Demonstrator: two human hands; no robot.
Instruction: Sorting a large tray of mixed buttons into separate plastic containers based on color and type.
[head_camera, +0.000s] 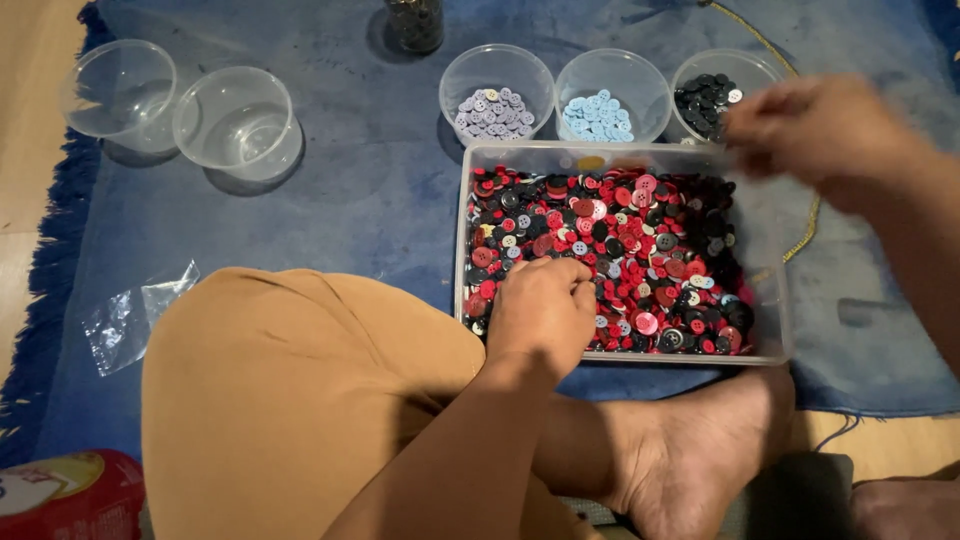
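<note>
The left hand (541, 312) rests knuckles up in the near left corner of a clear rectangular tray (775, 330), its fingers curled under into a loose fist pressed down on the mixed buttons (640, 255); whether any button is pinched beneath them cannot be told. The red, black, pink and white buttons spread from under this hand away to its right and far side, filling the tray.

The right hand (815, 130) hovers blurred above the tray's far right corner, well apart from the left hand, fingertips drawn together toward the left; what they pinch, if anything, is hidden by the blur. Just beyond and beside these fingertips stands a round clear cup of black buttons (706, 98). To the left of that cup, in a row touching the tray's far wall, are a cup of pale blue buttons (598, 115) and a cup of lilac buttons (492, 112).

Far off to the left of the left hand, two empty clear cups (180, 110) sit on the blue rug (350, 200), with a crumpled clear plastic bag (135, 315) nearer the person's tan-clad knee (290, 400).
</note>
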